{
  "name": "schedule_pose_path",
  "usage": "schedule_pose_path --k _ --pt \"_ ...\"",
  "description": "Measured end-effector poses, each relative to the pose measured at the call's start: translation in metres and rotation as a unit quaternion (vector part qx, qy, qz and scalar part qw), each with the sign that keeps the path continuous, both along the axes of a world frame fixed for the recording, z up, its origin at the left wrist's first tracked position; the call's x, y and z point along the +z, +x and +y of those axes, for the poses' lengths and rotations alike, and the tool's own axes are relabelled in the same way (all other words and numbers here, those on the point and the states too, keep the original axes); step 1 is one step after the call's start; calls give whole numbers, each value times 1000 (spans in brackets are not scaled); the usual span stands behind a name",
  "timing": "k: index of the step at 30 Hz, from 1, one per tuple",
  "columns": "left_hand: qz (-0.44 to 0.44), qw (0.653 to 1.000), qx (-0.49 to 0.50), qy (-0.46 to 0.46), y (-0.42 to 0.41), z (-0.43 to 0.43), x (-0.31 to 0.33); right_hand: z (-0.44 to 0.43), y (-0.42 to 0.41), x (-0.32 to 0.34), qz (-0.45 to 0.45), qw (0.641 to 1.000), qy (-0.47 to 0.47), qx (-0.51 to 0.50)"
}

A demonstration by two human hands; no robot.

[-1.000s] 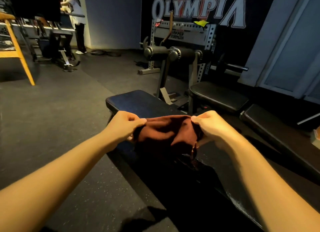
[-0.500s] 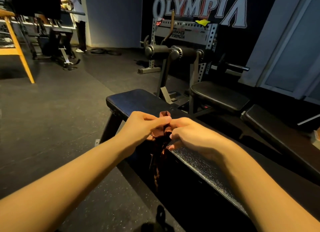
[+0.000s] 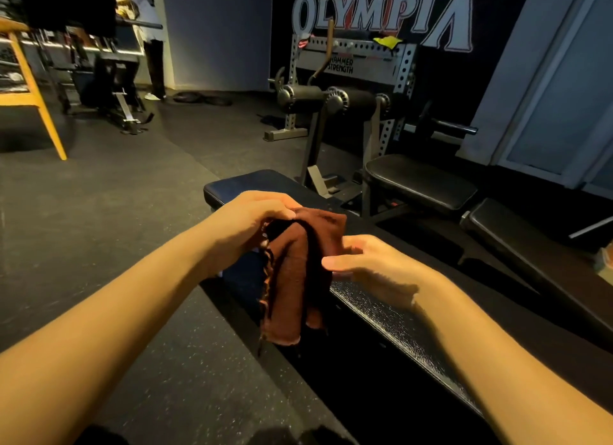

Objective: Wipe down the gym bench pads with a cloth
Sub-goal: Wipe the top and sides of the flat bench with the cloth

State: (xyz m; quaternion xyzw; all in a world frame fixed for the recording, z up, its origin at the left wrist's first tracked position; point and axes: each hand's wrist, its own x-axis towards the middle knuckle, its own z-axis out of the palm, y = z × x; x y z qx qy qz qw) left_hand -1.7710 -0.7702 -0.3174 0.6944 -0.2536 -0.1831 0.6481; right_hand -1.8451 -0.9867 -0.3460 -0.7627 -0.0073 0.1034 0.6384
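Note:
A long black bench pad runs from the lower right to its far end in mid-frame. Over it hangs a folded brown cloth, its lower end dangling past the pad's left edge. My left hand grips the cloth's bunched top from the left. My right hand lies just right of the cloth, above the pad, with its fingers and thumb stretched out and their tips touching the cloth's right fold.
A second black seat pad and a sloping back pad stand to the right. Behind are roller pads on a grey rack. A yellow-legged table and a standing person are at far left. Rubber floor lies left.
The cloth was spread between both hands, then bunched as the hands met. Now it hangs folded from my left hand, and my right hand has let go and moved right and lower.

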Motion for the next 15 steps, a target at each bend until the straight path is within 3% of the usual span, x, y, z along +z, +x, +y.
schedule_pose_path --k 3,6,8,12,15 --pt "42 993 106 -24 12 -1 -16 7 1 0 -3 995 90 -32" --pt "190 982 13 -4 13 3 -34 8 5 0 -16 990 117 -72" --pt "243 970 -18 -8 11 4 -40 7 7 -1 -8 987 111 -113" --pt "200 973 92 -75 14 -6 -42 -1 6 0 33 976 70 -202" --pt "200 974 73 -74 9 -11 -43 3 10 0 12 962 79 -262"
